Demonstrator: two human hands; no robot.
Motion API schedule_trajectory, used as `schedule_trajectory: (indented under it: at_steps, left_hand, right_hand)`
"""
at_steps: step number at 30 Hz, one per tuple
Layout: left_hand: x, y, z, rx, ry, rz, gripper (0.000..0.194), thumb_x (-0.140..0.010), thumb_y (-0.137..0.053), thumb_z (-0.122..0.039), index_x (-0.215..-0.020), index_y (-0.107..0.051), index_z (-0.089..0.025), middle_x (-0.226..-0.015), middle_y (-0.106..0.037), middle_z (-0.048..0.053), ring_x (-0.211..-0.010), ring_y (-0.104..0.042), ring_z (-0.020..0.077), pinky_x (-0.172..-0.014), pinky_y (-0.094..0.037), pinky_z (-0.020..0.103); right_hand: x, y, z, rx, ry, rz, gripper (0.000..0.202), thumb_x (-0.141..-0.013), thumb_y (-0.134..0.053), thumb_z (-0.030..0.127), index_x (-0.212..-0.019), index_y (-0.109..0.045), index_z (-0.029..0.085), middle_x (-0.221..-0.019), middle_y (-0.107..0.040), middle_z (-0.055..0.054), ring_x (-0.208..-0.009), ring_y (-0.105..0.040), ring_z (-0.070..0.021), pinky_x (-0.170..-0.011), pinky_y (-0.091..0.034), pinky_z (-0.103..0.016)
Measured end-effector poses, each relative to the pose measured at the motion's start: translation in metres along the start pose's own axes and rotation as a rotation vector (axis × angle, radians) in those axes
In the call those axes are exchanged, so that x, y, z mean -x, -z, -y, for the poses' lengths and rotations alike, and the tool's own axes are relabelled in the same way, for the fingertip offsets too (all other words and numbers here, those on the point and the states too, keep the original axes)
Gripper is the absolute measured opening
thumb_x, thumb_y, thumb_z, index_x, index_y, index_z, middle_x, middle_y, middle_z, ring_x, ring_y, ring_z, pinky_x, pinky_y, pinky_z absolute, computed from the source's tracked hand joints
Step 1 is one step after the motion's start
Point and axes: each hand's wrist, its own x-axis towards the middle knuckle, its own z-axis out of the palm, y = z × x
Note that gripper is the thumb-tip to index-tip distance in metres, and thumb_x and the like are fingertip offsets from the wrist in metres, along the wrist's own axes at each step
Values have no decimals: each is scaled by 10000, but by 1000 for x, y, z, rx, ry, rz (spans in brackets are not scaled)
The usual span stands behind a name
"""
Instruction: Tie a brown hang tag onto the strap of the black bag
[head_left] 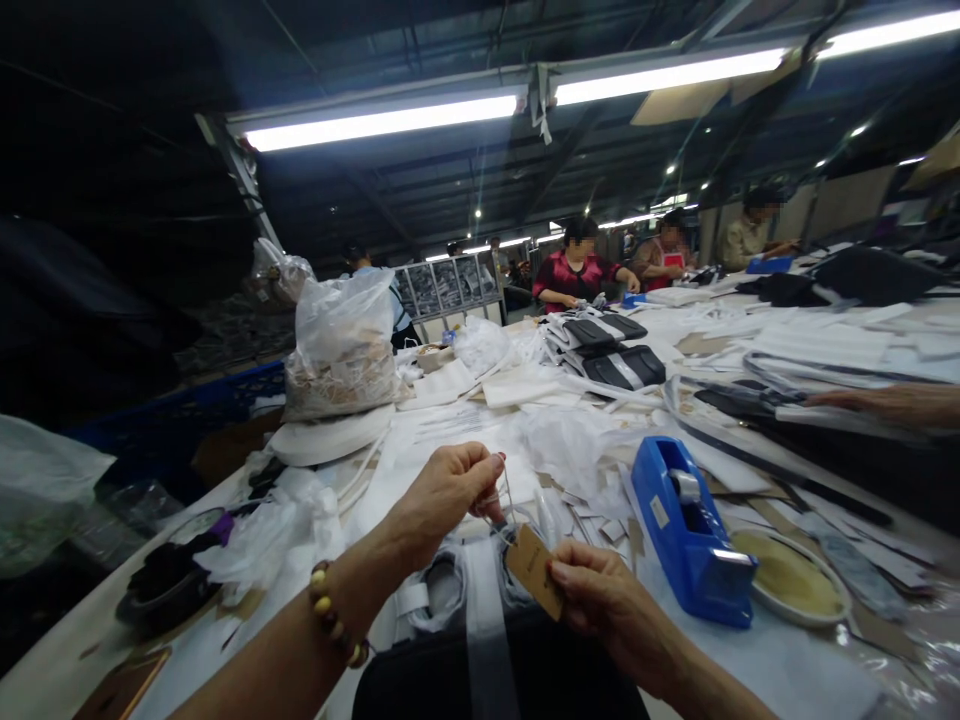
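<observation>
The right hand (600, 600) pinches a small brown paper tag (534, 570) between thumb and fingers, holding it tilted just above a black and grey bag (487, 670) that lies at the near edge of the table (795, 670). The left hand (450, 490), a bead bracelet (334, 615) on its wrist, is closed on the thin string (504, 505) that runs down to the tag's top corner, drawing it upward. The step in hand looks like the threading or looping of the tag's string; whether the string already passes through anything on the bag cannot be told. The next move would call for a fine, steady pull with the left fingers while the right keeps the tag from twisting.

Just right of the hands stands a blue tape dispenser (690, 535), and beside it a shallow dish (795, 580) of yellowish stuff. White cloth scraps and a full plastic bag (341, 345) crowd the table farther off. Another person's forearm (892, 405) reaches in at the right, and other people sit at the far end.
</observation>
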Motion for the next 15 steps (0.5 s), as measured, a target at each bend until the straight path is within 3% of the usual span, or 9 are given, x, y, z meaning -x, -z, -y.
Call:
schedule_trajectory:
  at_steps: [4, 7, 9, 11, 13, 15]
  left_hand:
    - [-1, -10, 3, 41, -14, -36, 334, -715, -525, -481, -591, -438, -183, -404, -374, -81, -375, -332, 56, -436, -242, 205]
    - [3, -15, -4, 19, -22, -16, 349, -667, -571, -491, -568, -475, -170, -412, -308, -91, -389, -236, 42, -408, -143, 208]
    - [7, -18, -12, -18, -8, 38, 340, -643, -584, -480, -553, -505, -161, -426, -315, -84, -401, -221, 41, -404, -131, 212]
    - [12, -22, -18, -52, 14, 109, 305, -637, -574, -449, -556, -532, -159, -426, -318, -82, -401, -215, 43, -400, -136, 213]
    - [15, -27, -22, -85, 35, 164, 270, -630, -563, -418, -557, -543, -159, -433, -343, -74, -413, -244, 51, -407, -166, 210]
    - [17, -31, -23, -115, 63, 192, 259, -630, -546, -408, -543, -523, -165, -449, -381, -60, -431, -293, 62, -425, -210, 210]
  right_hand:
    - [5, 3, -2, 26, 0, 57, 369, -643, -684, 476, -667, -532, 141, -546, -488, 32, -438, -296, -34, -452, -115, -216]
    - [9, 3, 4, 163, 55, 39, 338, -657, -672, 468, -753, -586, 155, -633, -538, 13, -529, -399, -77, -491, -238, -208]
    - [11, 0, 14, 338, 192, -17, 365, -656, -686, 430, -924, -615, 192, -854, -606, -23, -748, -508, -153, -650, -366, -255]
    - [11, -8, 24, 481, 340, -50, 514, -633, -715, 389, -1101, -570, 237, -1105, -572, -39, -1004, -482, -225, -847, -361, -327]
    - [9, -21, 33, 508, 383, -15, 583, -611, -737, 352, -1151, -541, 248, -1148, -554, -31, -1070, -456, -242, -900, -341, -342]
    - [6, -33, 35, 452, 354, 52, 457, -604, -733, 308, -1033, -594, 225, -1018, -590, -13, -975, -499, -215, -827, -379, -306]
